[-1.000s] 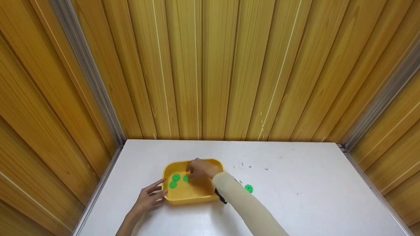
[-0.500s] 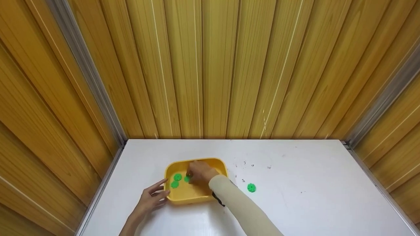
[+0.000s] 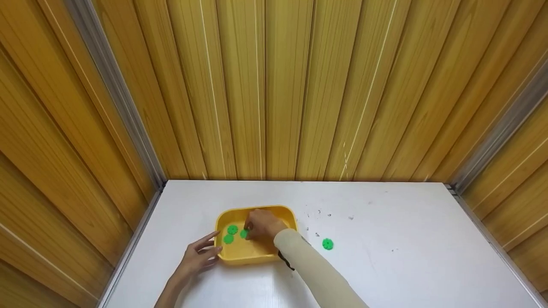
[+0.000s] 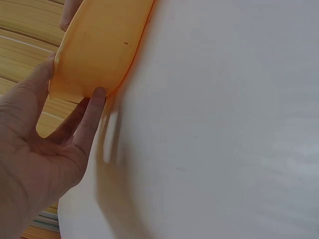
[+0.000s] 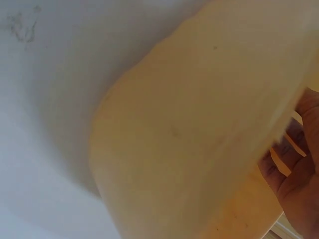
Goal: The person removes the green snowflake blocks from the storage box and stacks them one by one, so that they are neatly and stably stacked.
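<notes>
In the head view, my right hand (image 3: 262, 223) reaches into a yellow plastic tray (image 3: 257, 259). Its thumb and fingers pinch at a small green notched disc (image 3: 243, 234) on the tray floor and partly cover it. Left of it lie an upper green disc (image 3: 232, 229) and a lower green disc (image 3: 228, 239), close together. My left hand (image 3: 198, 255) touches the tray's left end with nearly straight, spread fingers. Fingertips (image 4: 99, 92) rest against the orange-looking outer wall (image 4: 99, 45) in the left wrist view. The tray wall hides part of my right hand (image 5: 301, 186) in the right wrist view.
Another green disc (image 3: 328, 244) lies on the white table (image 3: 411, 273), right of the tray. Small dark marks (image 3: 317, 234) dot the surface nearby. Wood-patterned panels (image 3: 274, 90) stand behind and at both sides, with grey metal posts in the corners.
The right hand has lowered slightly onto the disc in the tray and then stayed nearly still. The left hand keeps its place at the tray's end; the head view has shifted a little.
</notes>
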A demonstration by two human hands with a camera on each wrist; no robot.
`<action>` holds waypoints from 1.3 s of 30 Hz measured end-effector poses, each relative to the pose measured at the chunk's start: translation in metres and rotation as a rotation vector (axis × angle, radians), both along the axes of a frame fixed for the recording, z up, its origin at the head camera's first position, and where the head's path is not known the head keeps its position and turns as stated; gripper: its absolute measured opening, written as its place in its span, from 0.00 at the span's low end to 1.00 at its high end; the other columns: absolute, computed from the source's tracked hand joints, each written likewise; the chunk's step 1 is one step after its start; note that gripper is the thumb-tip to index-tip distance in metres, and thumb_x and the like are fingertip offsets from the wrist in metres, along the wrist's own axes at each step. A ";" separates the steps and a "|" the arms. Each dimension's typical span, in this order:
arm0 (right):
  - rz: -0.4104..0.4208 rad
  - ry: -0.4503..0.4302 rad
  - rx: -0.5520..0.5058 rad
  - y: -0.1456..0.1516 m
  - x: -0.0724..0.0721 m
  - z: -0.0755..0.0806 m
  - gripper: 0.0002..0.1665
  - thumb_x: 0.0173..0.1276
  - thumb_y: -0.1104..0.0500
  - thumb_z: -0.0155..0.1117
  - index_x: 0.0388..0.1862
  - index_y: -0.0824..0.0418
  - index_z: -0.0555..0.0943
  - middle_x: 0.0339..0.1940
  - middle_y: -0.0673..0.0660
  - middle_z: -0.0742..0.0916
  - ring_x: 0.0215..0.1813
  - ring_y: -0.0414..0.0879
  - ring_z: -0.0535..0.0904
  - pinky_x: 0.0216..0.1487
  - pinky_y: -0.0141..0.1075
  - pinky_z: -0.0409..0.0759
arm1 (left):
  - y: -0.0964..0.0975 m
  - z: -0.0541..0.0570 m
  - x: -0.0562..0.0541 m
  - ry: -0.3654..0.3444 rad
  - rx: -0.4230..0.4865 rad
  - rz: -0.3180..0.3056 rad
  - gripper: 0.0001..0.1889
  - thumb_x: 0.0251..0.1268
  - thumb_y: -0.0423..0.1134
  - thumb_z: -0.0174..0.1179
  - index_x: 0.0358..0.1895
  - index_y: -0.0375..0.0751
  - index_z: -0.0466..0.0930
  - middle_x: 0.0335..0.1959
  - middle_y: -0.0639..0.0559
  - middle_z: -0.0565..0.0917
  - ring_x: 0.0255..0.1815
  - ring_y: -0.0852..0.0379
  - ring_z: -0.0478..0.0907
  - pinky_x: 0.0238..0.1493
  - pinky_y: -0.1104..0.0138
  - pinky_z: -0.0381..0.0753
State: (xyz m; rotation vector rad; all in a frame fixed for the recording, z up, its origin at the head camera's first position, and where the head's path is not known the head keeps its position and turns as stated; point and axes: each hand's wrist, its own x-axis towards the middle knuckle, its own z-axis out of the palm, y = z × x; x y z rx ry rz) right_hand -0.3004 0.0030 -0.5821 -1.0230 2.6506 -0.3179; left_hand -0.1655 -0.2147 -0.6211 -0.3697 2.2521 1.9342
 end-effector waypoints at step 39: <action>0.000 -0.019 -0.065 0.022 0.005 0.032 0.18 0.64 0.51 0.76 0.49 0.60 0.90 0.43 0.53 0.92 0.46 0.45 0.86 0.53 0.38 0.88 | -0.005 0.003 0.005 0.093 -0.012 -0.076 0.33 0.69 0.43 0.67 0.75 0.43 0.69 0.61 0.32 0.76 0.49 0.53 0.84 0.56 0.54 0.90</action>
